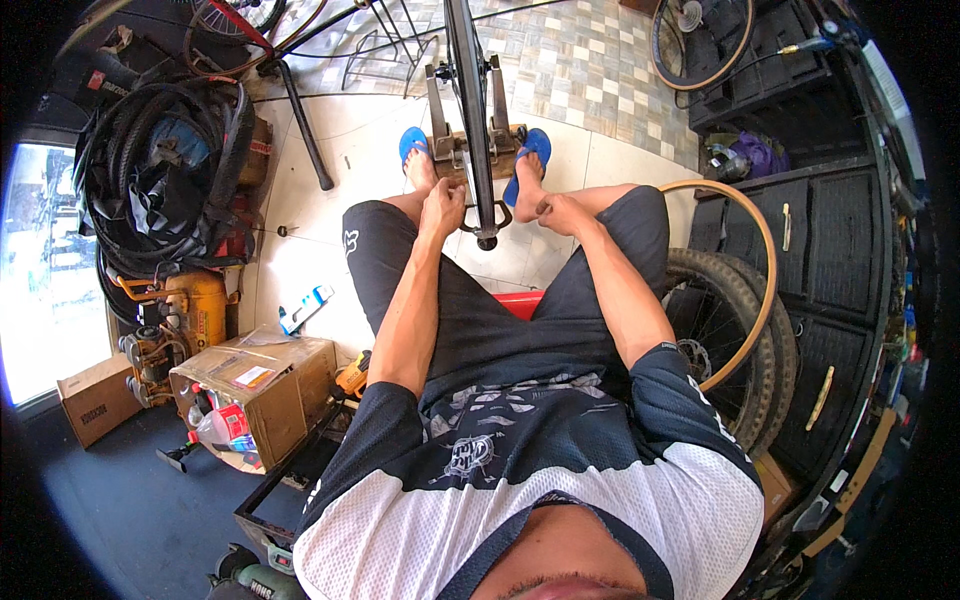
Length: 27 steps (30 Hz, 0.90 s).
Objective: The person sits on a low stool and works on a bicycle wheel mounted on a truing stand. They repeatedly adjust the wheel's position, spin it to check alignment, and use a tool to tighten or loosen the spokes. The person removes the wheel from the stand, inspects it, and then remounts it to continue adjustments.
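A black bicycle wheel rim (470, 110), seen edge-on, stands upright in a metal truing stand (452, 160) between my bare feet in blue flip-flops. A black looped bracket (503, 215) sits around its near end. My left hand (443, 205) has curled fingers at the left side of the rim, beside the bracket; what they grip is hidden. My right hand (560, 212) is closed near my right knee, right of the bracket; anything in its fingers is too small to make out.
Coiled tires (120, 200), a yellow compressor (195, 310) and a cardboard box (300, 360) are at left. A bike stand leg (310, 130) lies ahead. Leaning wheels (760, 370), a tan-walled tire (760, 230) and black drawer units (830, 220) are at right.
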Available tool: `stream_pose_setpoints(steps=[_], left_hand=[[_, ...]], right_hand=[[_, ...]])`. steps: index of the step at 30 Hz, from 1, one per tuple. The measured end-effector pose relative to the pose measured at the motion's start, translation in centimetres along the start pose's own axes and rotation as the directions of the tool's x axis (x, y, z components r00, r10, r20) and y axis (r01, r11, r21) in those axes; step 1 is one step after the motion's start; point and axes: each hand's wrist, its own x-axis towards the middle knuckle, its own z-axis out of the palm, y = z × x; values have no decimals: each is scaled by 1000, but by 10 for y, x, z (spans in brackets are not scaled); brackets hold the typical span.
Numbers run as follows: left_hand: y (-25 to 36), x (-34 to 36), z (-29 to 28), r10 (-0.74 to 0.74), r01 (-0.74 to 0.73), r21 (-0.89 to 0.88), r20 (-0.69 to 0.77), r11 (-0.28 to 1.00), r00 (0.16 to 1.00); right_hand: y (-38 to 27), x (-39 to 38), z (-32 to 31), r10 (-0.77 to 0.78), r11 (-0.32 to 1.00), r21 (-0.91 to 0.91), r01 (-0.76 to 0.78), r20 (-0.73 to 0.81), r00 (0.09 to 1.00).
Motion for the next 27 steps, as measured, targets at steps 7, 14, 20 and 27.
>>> stream_pose_setpoints(steps=[7, 14, 20, 27], left_hand=[[-10, 1, 1, -9, 9, 3, 7, 1000, 1000], [-3, 0, 1, 22, -22, 6, 4, 1000, 1000], [-2, 0, 0, 14, -14, 29, -3, 999, 1000], [-4, 1, 1, 30, -30, 21, 0, 999, 1000]], right_hand=[[-9, -2, -2, 49, 998, 24, -50, 29, 998], [2, 2, 1, 4, 1000, 7, -4, 10, 1000], [0, 1, 0, 26, 1000, 1, -26, 25, 999], [1, 1, -1, 36, 999, 16, -36, 35, 999]])
